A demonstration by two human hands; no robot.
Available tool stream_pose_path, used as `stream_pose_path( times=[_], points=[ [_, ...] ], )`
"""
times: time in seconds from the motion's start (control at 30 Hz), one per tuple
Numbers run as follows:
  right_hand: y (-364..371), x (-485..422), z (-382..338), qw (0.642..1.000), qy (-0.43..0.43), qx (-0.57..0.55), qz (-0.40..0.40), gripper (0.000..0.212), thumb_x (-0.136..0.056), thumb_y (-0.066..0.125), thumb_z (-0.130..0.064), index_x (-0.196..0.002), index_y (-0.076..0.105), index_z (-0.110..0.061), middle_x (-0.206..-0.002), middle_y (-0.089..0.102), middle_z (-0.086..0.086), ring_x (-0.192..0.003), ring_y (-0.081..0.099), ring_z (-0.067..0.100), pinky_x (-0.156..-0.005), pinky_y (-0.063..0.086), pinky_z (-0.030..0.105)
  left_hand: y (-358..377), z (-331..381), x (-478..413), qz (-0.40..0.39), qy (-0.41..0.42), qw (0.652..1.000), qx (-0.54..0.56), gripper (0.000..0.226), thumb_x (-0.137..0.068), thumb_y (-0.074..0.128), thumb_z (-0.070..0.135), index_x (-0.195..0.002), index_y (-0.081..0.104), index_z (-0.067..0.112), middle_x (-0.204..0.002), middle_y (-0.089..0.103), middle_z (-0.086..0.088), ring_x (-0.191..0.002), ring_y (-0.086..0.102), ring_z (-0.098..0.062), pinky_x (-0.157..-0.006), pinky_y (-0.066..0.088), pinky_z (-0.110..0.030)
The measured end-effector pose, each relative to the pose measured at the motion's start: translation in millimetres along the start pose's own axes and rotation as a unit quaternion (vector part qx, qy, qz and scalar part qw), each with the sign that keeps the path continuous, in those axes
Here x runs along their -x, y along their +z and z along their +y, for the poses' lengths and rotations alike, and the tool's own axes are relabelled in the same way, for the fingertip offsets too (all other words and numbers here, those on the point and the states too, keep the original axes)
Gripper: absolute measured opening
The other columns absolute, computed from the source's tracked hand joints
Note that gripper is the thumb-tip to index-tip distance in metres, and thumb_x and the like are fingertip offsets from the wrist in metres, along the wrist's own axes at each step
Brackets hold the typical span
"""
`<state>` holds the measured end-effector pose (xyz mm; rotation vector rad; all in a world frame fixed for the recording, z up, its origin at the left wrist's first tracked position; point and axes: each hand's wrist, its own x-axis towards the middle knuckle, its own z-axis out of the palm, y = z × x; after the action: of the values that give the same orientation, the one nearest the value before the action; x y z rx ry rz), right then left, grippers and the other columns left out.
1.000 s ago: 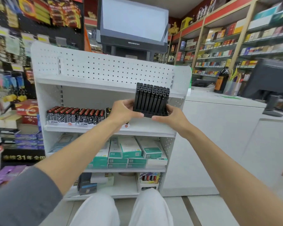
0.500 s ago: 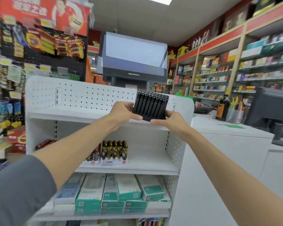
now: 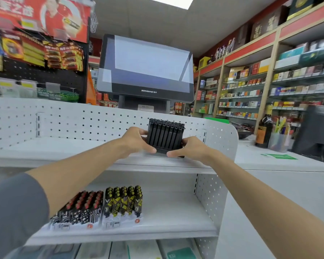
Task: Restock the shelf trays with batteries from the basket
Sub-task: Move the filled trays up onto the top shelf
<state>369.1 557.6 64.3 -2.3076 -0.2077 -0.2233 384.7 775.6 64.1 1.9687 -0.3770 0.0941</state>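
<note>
Grip: left hand (image 3: 137,142) and right hand (image 3: 190,149) clasp the black tray (image 3: 165,136) – one each side.
Progress: tray reaching top shelf (image 3: 64,156) – apparently not yet released.

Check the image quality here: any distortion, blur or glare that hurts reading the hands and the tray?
Head view: wide-angle bending bows the white shelf edges. Head view: light is even, but the ceiling panel is blown out and the monitor screen carries pale glare. Head view: the hanging packs at left are soft; the black tray, left hand and right hand read sharp enough.
</note>
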Motion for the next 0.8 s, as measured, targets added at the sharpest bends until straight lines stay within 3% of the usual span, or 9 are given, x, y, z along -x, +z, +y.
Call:
stream_pose_path(
  times=[0.13,0.27,0.37,0.5,0.6,0.7,0.8],
  points=[
    [2,-11,7,0.998,0.029,0.048,-0.02,0.059,-0.058,0.087,-0.049,-0.102,0.071,-0.012,-0.097,0.073,0.002,-0.092,0.066,0.019,-0.084,0.051,0.032,0,-8,-6,-0.016,-0.043,0.999,-0.017,0.07,-0.062,0.089,0.0,-0.125,0.061,0.009,-0.107,0.072,-0.007,-0.105,0.066,-0.023,-0.101,0.044,-0.036],
    [3,-15,10,0.995,0.053,0.082,-0.023,0.08,-0.057,0.084,-0.058,-0.11,0.062,-0.003,-0.104,0.064,0.006,-0.091,0.055,0.022,-0.078,0.04,0.033,2,-7,-7,-0.019,-0.065,0.995,-0.076,0.081,-0.064,0.091,0.013,-0.136,0.053,0.012,-0.128,0.062,-0.009,-0.12,0.056,-0.029,-0.108,0.04,-0.044],
    [1,-15,12,0.991,0.066,0.109,-0.028,0.087,-0.058,0.081,-0.063,-0.117,0.055,-0.004,-0.105,0.054,0.001,-0.097,0.05,0.022,-0.079,0.04,0.032,3,-4,-4,-0.026,-0.069,0.993,-0.092,0.101,-0.07,0.088,0.014,-0.152,0.029,0.013,-0.146,0.046,-0.012,-0.133,0.045,-0.031,-0.111,0.035,-0.042],
    [-2,-15,8,0.984,0.094,0.14,-0.055,0.108,-0.064,0.076,-0.066,-0.144,0.035,-0.007,-0.144,0.043,0.006,-0.13,0.042,0.027,-0.105,0.036,0.038,-4,-1,-1,-0.06,-0.094,0.99,-0.091,0.113,-0.074,0.085,0.014,-0.157,0.007,0.021,-0.159,0.025,-0.009,-0.144,0.029,-0.031,-0.114,0.027,-0.047],
    [-6,-15,7,0.981,0.105,0.141,-0.084,0.111,-0.062,0.075,-0.067,-0.147,0.032,-0.01,-0.151,0.035,0.004,-0.136,0.036,0.027,-0.112,0.032,0.045,-14,-2,-1,-0.082,-0.114,0.985,-0.105,0.113,-0.075,0.084,0.017,-0.157,0.006,0.022,-0.156,0.033,-0.007,-0.142,0.032,-0.03,-0.115,0.024,-0.047],
    [-12,-14,8,0.982,0.111,0.112,-0.102,0.102,-0.072,0.076,-0.056,-0.148,0.028,-0.009,-0.154,0.031,0.004,-0.139,0.031,0.028,-0.114,0.028,0.045,-21,-4,-1,-0.098,-0.109,0.983,-0.114,0.099,-0.079,0.08,0.014,-0.155,0.016,0.017,-0.145,0.051,-0.006,-0.133,0.045,-0.026,-0.112,0.028,-0.041],
    [-19,-11,10,0.984,0.121,0.08,-0.101,0.098,-0.076,0.077,-0.047,-0.15,0.024,-0.01,-0.156,0.027,0.003,-0.142,0.029,0.027,-0.114,0.025,0.044,-23,-6,-1,-0.11,-0.097,0.983,-0.109,0.096,-0.081,0.079,0.013,-0.155,0.019,0.018,-0.142,0.054,-0.006,-0.132,0.047,-0.026,-0.112,0.028,-0.041]
  ],
)
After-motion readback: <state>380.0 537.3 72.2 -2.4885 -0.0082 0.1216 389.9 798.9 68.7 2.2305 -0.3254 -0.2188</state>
